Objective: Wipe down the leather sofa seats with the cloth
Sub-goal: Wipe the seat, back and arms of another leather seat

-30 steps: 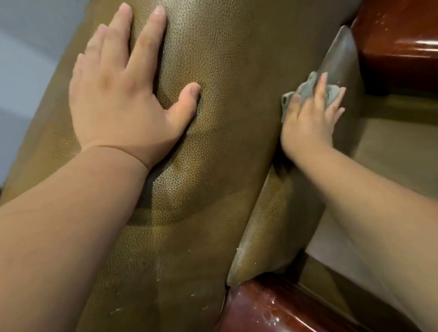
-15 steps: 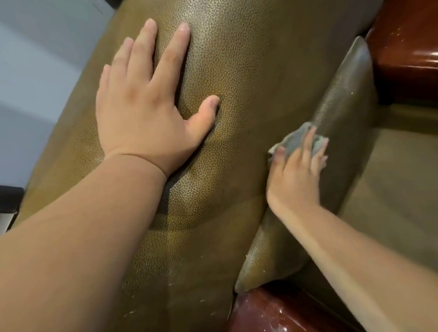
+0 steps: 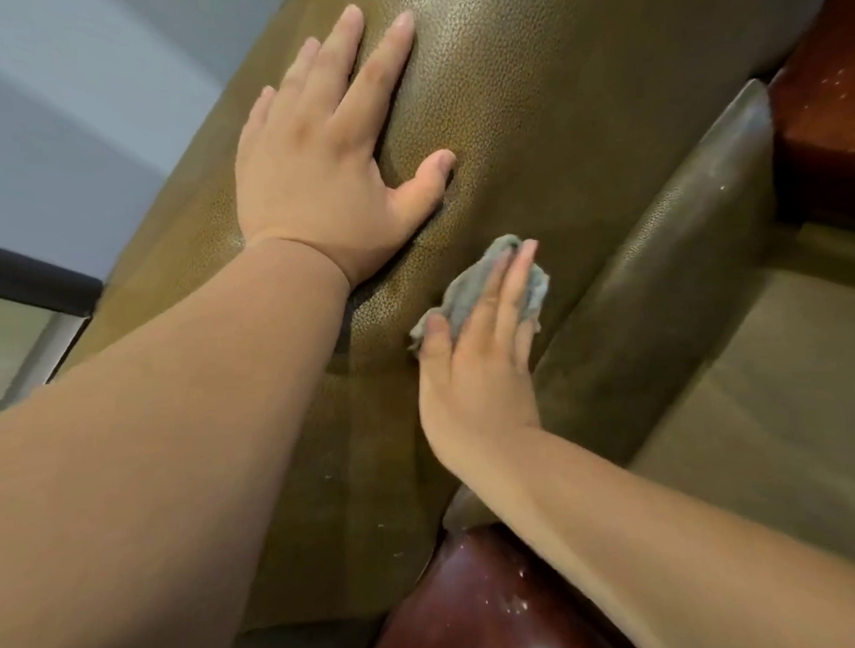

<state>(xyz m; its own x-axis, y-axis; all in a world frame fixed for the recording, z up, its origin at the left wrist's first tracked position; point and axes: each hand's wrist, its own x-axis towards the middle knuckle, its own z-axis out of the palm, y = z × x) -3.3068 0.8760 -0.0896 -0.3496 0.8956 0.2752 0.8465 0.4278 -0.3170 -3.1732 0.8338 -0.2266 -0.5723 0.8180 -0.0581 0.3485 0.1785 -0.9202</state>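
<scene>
A crumpled grey cloth [image 3: 483, 292] lies on the olive-brown leather cushion [image 3: 529, 113] of a sofa, its longer side running from lower left to upper right, the far end bunched up just past the fingertips that cover it. The person's right hand [image 3: 476, 365] rests flat on top of the cloth, fingers straight and close together, pressing it against the leather, while the thumb sits at the cloth's near left corner; nothing is curled round the fabric. The left hand [image 3: 325, 166] lies well up the same cushion, palm down, fingers spread and straight, thumb splayed toward the right, holding nothing and simply pressing into the padding, which dimples under it. The cloth sits between the two hands, just below and to the right of the left wrist, near the seam where the cushion meets a darker, narrower leather bolster [image 3: 668, 284]. The pebbled leather shines under the room light and carries a few pale specks near its lower edge. Polished reddish-brown wooden trim [image 3: 482, 610] frames the sofa at the bottom, speckled with white flecks, and again at the upper right. A pale wall [image 3: 54, 119] shows at the left.
</scene>
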